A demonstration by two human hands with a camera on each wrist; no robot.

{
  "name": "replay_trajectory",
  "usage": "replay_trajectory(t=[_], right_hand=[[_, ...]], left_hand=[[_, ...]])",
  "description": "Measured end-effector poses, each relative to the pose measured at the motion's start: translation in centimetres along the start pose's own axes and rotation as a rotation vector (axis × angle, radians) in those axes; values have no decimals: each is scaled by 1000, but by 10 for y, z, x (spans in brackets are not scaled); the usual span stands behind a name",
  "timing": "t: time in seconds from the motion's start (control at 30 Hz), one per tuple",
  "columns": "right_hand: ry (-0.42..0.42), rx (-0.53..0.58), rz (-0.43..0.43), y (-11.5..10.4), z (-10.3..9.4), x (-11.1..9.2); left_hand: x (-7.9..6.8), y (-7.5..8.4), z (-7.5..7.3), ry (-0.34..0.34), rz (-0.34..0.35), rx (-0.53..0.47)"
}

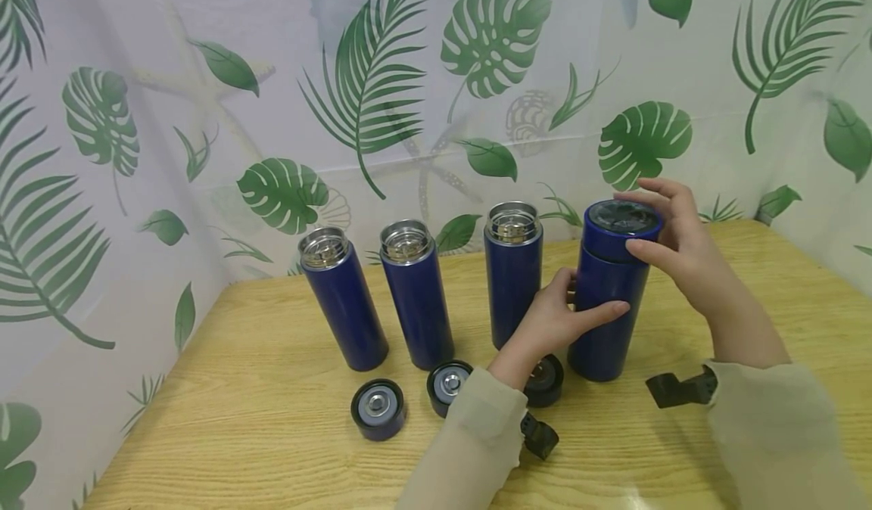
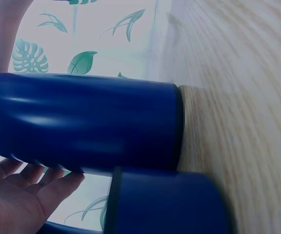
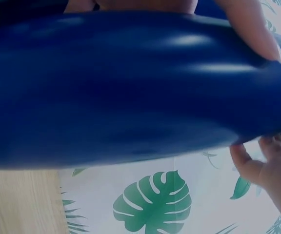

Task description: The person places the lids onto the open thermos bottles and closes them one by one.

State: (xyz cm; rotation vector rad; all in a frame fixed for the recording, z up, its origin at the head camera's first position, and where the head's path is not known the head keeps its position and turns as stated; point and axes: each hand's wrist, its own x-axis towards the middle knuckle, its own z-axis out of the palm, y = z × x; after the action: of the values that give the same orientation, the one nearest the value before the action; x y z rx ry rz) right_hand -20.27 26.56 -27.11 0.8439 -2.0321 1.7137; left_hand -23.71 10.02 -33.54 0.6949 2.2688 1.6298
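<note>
A blue thermos bottle [image 1: 606, 321] stands upright at the right with its blue lid [image 1: 623, 226] on top, a dark seam between them. My left hand [image 1: 562, 315] grips the bottle's body, thumb across the front and fingers behind it. My right hand [image 1: 695, 256] holds the lid, thumb at the near side and fingers at the far side. In the left wrist view the bottle [image 2: 91, 122] lies across the picture, its base on the table. In the right wrist view the bottle [image 3: 121, 92] fills the middle, with my right hand's fingers [image 3: 250, 168] along one edge.
Three open blue bottles stand in a row: one left [image 1: 347, 306], one middle [image 1: 418, 306], one beside my left hand [image 1: 511, 283]. In front lie their upturned lids [image 1: 378, 409], one partly behind my left wrist. A leaf-patterned cloth [image 1: 409, 79] hangs behind the wooden table [image 1: 259, 419].
</note>
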Motion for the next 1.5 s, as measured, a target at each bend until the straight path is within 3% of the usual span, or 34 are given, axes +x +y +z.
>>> replay_trajectory(t=[0.1,0.23,0.5,0.67,0.77,1.0,1.17,1.27,1.5], right_hand=[[-54,102,-21,1,-2,-1],[-61,103,-24,1,-3,-1],[73,-243,113,-3,3,3],[80,-281,122,0,3,3],[49,-216,110,2,0,2],[-91,91,59,5,-11,-3],[-88,143,50,6,-11,-3],[-62,88,68,6,-11,-2],[34,-239,248,-1,-4,2]], left_hand=[[0,0,0,-1,-1,1],[0,0,0,-4,0,0],[-1,1,-1,-2,4,9],[-1,1,-1,0,7,17],[-1,1,-1,0,7,14],[-1,0,-1,-1,12,13],[-1,0,-1,-2,18,11],[-1,0,-1,-1,21,10],[-1,0,0,0,22,13]])
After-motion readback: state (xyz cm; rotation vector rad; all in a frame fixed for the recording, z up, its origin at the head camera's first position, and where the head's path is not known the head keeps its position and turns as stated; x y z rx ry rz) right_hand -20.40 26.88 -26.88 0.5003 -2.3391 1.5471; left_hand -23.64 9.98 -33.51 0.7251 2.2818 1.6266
